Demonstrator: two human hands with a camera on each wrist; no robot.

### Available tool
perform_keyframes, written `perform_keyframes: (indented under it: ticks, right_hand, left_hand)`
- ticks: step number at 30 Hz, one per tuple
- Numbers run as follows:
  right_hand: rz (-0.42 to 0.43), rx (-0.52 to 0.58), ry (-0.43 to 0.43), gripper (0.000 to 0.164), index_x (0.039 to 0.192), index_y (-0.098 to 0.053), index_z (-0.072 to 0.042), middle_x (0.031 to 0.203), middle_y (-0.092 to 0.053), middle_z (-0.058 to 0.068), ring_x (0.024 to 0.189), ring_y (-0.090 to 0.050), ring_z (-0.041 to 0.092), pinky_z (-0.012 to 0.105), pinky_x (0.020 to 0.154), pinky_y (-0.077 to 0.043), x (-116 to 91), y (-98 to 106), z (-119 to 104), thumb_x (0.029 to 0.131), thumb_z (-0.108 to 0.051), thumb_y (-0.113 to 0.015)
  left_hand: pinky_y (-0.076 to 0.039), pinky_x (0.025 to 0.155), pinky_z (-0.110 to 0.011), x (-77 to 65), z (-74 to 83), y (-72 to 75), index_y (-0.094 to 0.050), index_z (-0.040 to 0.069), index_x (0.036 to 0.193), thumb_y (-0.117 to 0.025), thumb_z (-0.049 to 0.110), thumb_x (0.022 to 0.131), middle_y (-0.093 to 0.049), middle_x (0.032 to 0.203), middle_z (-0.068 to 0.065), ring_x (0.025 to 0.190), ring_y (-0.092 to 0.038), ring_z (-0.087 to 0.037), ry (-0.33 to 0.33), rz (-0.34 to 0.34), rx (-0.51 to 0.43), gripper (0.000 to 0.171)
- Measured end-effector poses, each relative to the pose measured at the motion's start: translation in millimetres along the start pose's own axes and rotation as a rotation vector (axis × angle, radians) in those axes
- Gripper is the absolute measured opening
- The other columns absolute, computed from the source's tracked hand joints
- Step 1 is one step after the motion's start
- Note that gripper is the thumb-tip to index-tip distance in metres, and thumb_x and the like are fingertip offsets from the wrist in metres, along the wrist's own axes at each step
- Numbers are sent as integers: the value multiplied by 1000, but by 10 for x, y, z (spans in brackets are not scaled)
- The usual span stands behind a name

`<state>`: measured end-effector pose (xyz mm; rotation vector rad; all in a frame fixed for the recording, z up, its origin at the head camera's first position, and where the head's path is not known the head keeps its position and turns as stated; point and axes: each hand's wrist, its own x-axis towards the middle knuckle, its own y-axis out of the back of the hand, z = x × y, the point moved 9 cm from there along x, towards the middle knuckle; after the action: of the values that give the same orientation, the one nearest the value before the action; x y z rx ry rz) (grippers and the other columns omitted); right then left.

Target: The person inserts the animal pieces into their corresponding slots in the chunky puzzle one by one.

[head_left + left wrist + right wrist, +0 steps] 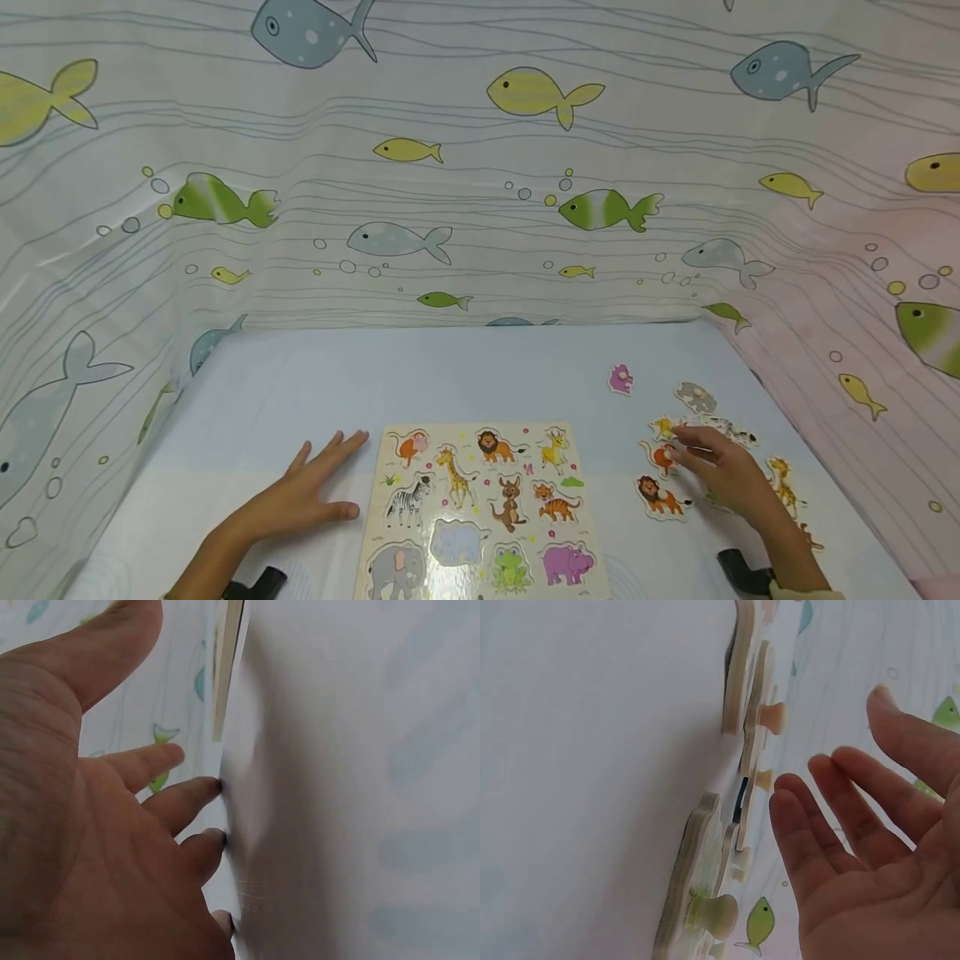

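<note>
My left hand point(303, 492) is spread on the pale table just left of a wooden animal puzzle board point(450, 433). In the left wrist view, several fingertips point(214, 836) touch the tabletop. My right hand point(727, 471) hovers over loose puzzle pieces, its fingers slightly bent and nothing in them. The right wrist view shows a gap between its fingers point(791, 817) and the pieces' wooden knobs point(718, 916). Around it lie a monkey piece point(660, 458), a lion piece point(660, 498), a giraffe piece point(782, 483) and a zebra piece point(738, 432), some partly hidden by the hand.
Farther back lie a purple piece point(620, 379) and a grey animal piece point(696, 397). A yellow piece point(662, 427) is near the right fingertips. On the board, a plain grey-blue shape point(457, 542) sits among printed animals. A fish-patterned curtain point(465, 183) encloses the table.
</note>
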<state>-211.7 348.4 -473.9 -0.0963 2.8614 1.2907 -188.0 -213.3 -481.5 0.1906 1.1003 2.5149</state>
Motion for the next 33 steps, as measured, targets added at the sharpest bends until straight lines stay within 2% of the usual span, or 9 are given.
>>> perform_keyframes:
  ticks: [2, 5, 7, 9, 14, 19, 23, 28, 33]
  right_hand:
    - [5, 14, 3, 48, 134, -61, -8, 132, -64, 17, 116, -66, 34, 36, 89, -58, -4, 8, 18, 96, -37, -66]
    - [0, 62, 4, 46, 133, -62, -9, 131, -66, 15, 109, -68, 14, 21, 85, -55, -18, 14, 53, 95, -34, -68]
    - [-4, 96, 3, 46, 133, -63, -9, 131, -66, 15, 105, -65, 1, 15, 83, -51, -21, 13, 78, 95, -35, -69]
    - [-11, 141, 6, 47, 134, -62, -8, 132, -65, 16, 104, -62, -7, 14, 84, -51, -24, 1, 100, 95, -34, -69]
    - [-15, 193, 17, 46, 134, -63, -9, 132, -65, 16, 104, -62, -9, 16, 85, -53, -26, -33, 130, 95, -32, -69]
    - [11, 203, 35, 43, 131, -64, -8, 129, -67, 18, 102, -62, -11, 15, 83, -54, -22, -30, 160, 94, -29, -70]
    - [-8, 224, 50, 40, 130, -66, -9, 130, -67, 17, 106, -62, -11, 15, 85, -54, -5, -71, 171, 95, -27, -69]
    - [7, 90, 72, 36, 126, -70, -17, 126, -70, 9, 107, -55, -18, 12, 86, -52, 25, -83, 157, 93, -31, -71]
    - [34, 17, 120, 34, 122, -71, -16, 124, -71, 10, 106, -52, -22, 10, 86, -52, 26, -78, 75, 90, -27, -74]
  left_hand:
    - [9, 119, -66, -7, 4, -12, -37, 13, 155, -80, 51, 76, -37, 158, -21, 148, -18, -54, -13, 2, 3, 97]
    - [12, 119, -64, -17, -3, -42, -37, 13, 155, -80, 53, 74, -37, 159, -20, 148, -17, -54, -22, -5, 14, 100]
    - [13, 119, -64, -19, -6, -52, -37, 13, 155, -80, 54, 73, -36, 159, -19, 148, -17, -55, -27, -5, 23, 101]
    - [14, 119, -63, -16, 5, -46, -37, 11, 155, -80, 55, 73, -36, 159, -20, 147, -18, -55, -37, 1, 28, 102]
    - [14, 119, -63, -25, 30, -33, -37, 8, 154, -80, 53, 74, -36, 159, -20, 147, -19, -55, -47, 13, 33, 101]
    - [16, 120, -59, -28, 26, -47, -36, 10, 155, -80, 53, 74, -33, 161, -18, 148, -16, -54, -26, -4, 32, 102]
    - [19, 120, -56, -31, 30, -59, -34, 10, 156, -79, 55, 74, -31, 162, -18, 149, -14, -54, -31, -13, 39, 104]
    - [18, 121, -55, -31, 30, -81, -34, 14, 156, -78, 60, 73, -29, 163, -16, 150, -14, -52, -57, -12, 94, 104]
    - [14, 120, -60, -36, 23, -116, -36, 17, 156, -77, 66, 69, -28, 164, -16, 150, -15, -53, -67, -9, 153, 108]
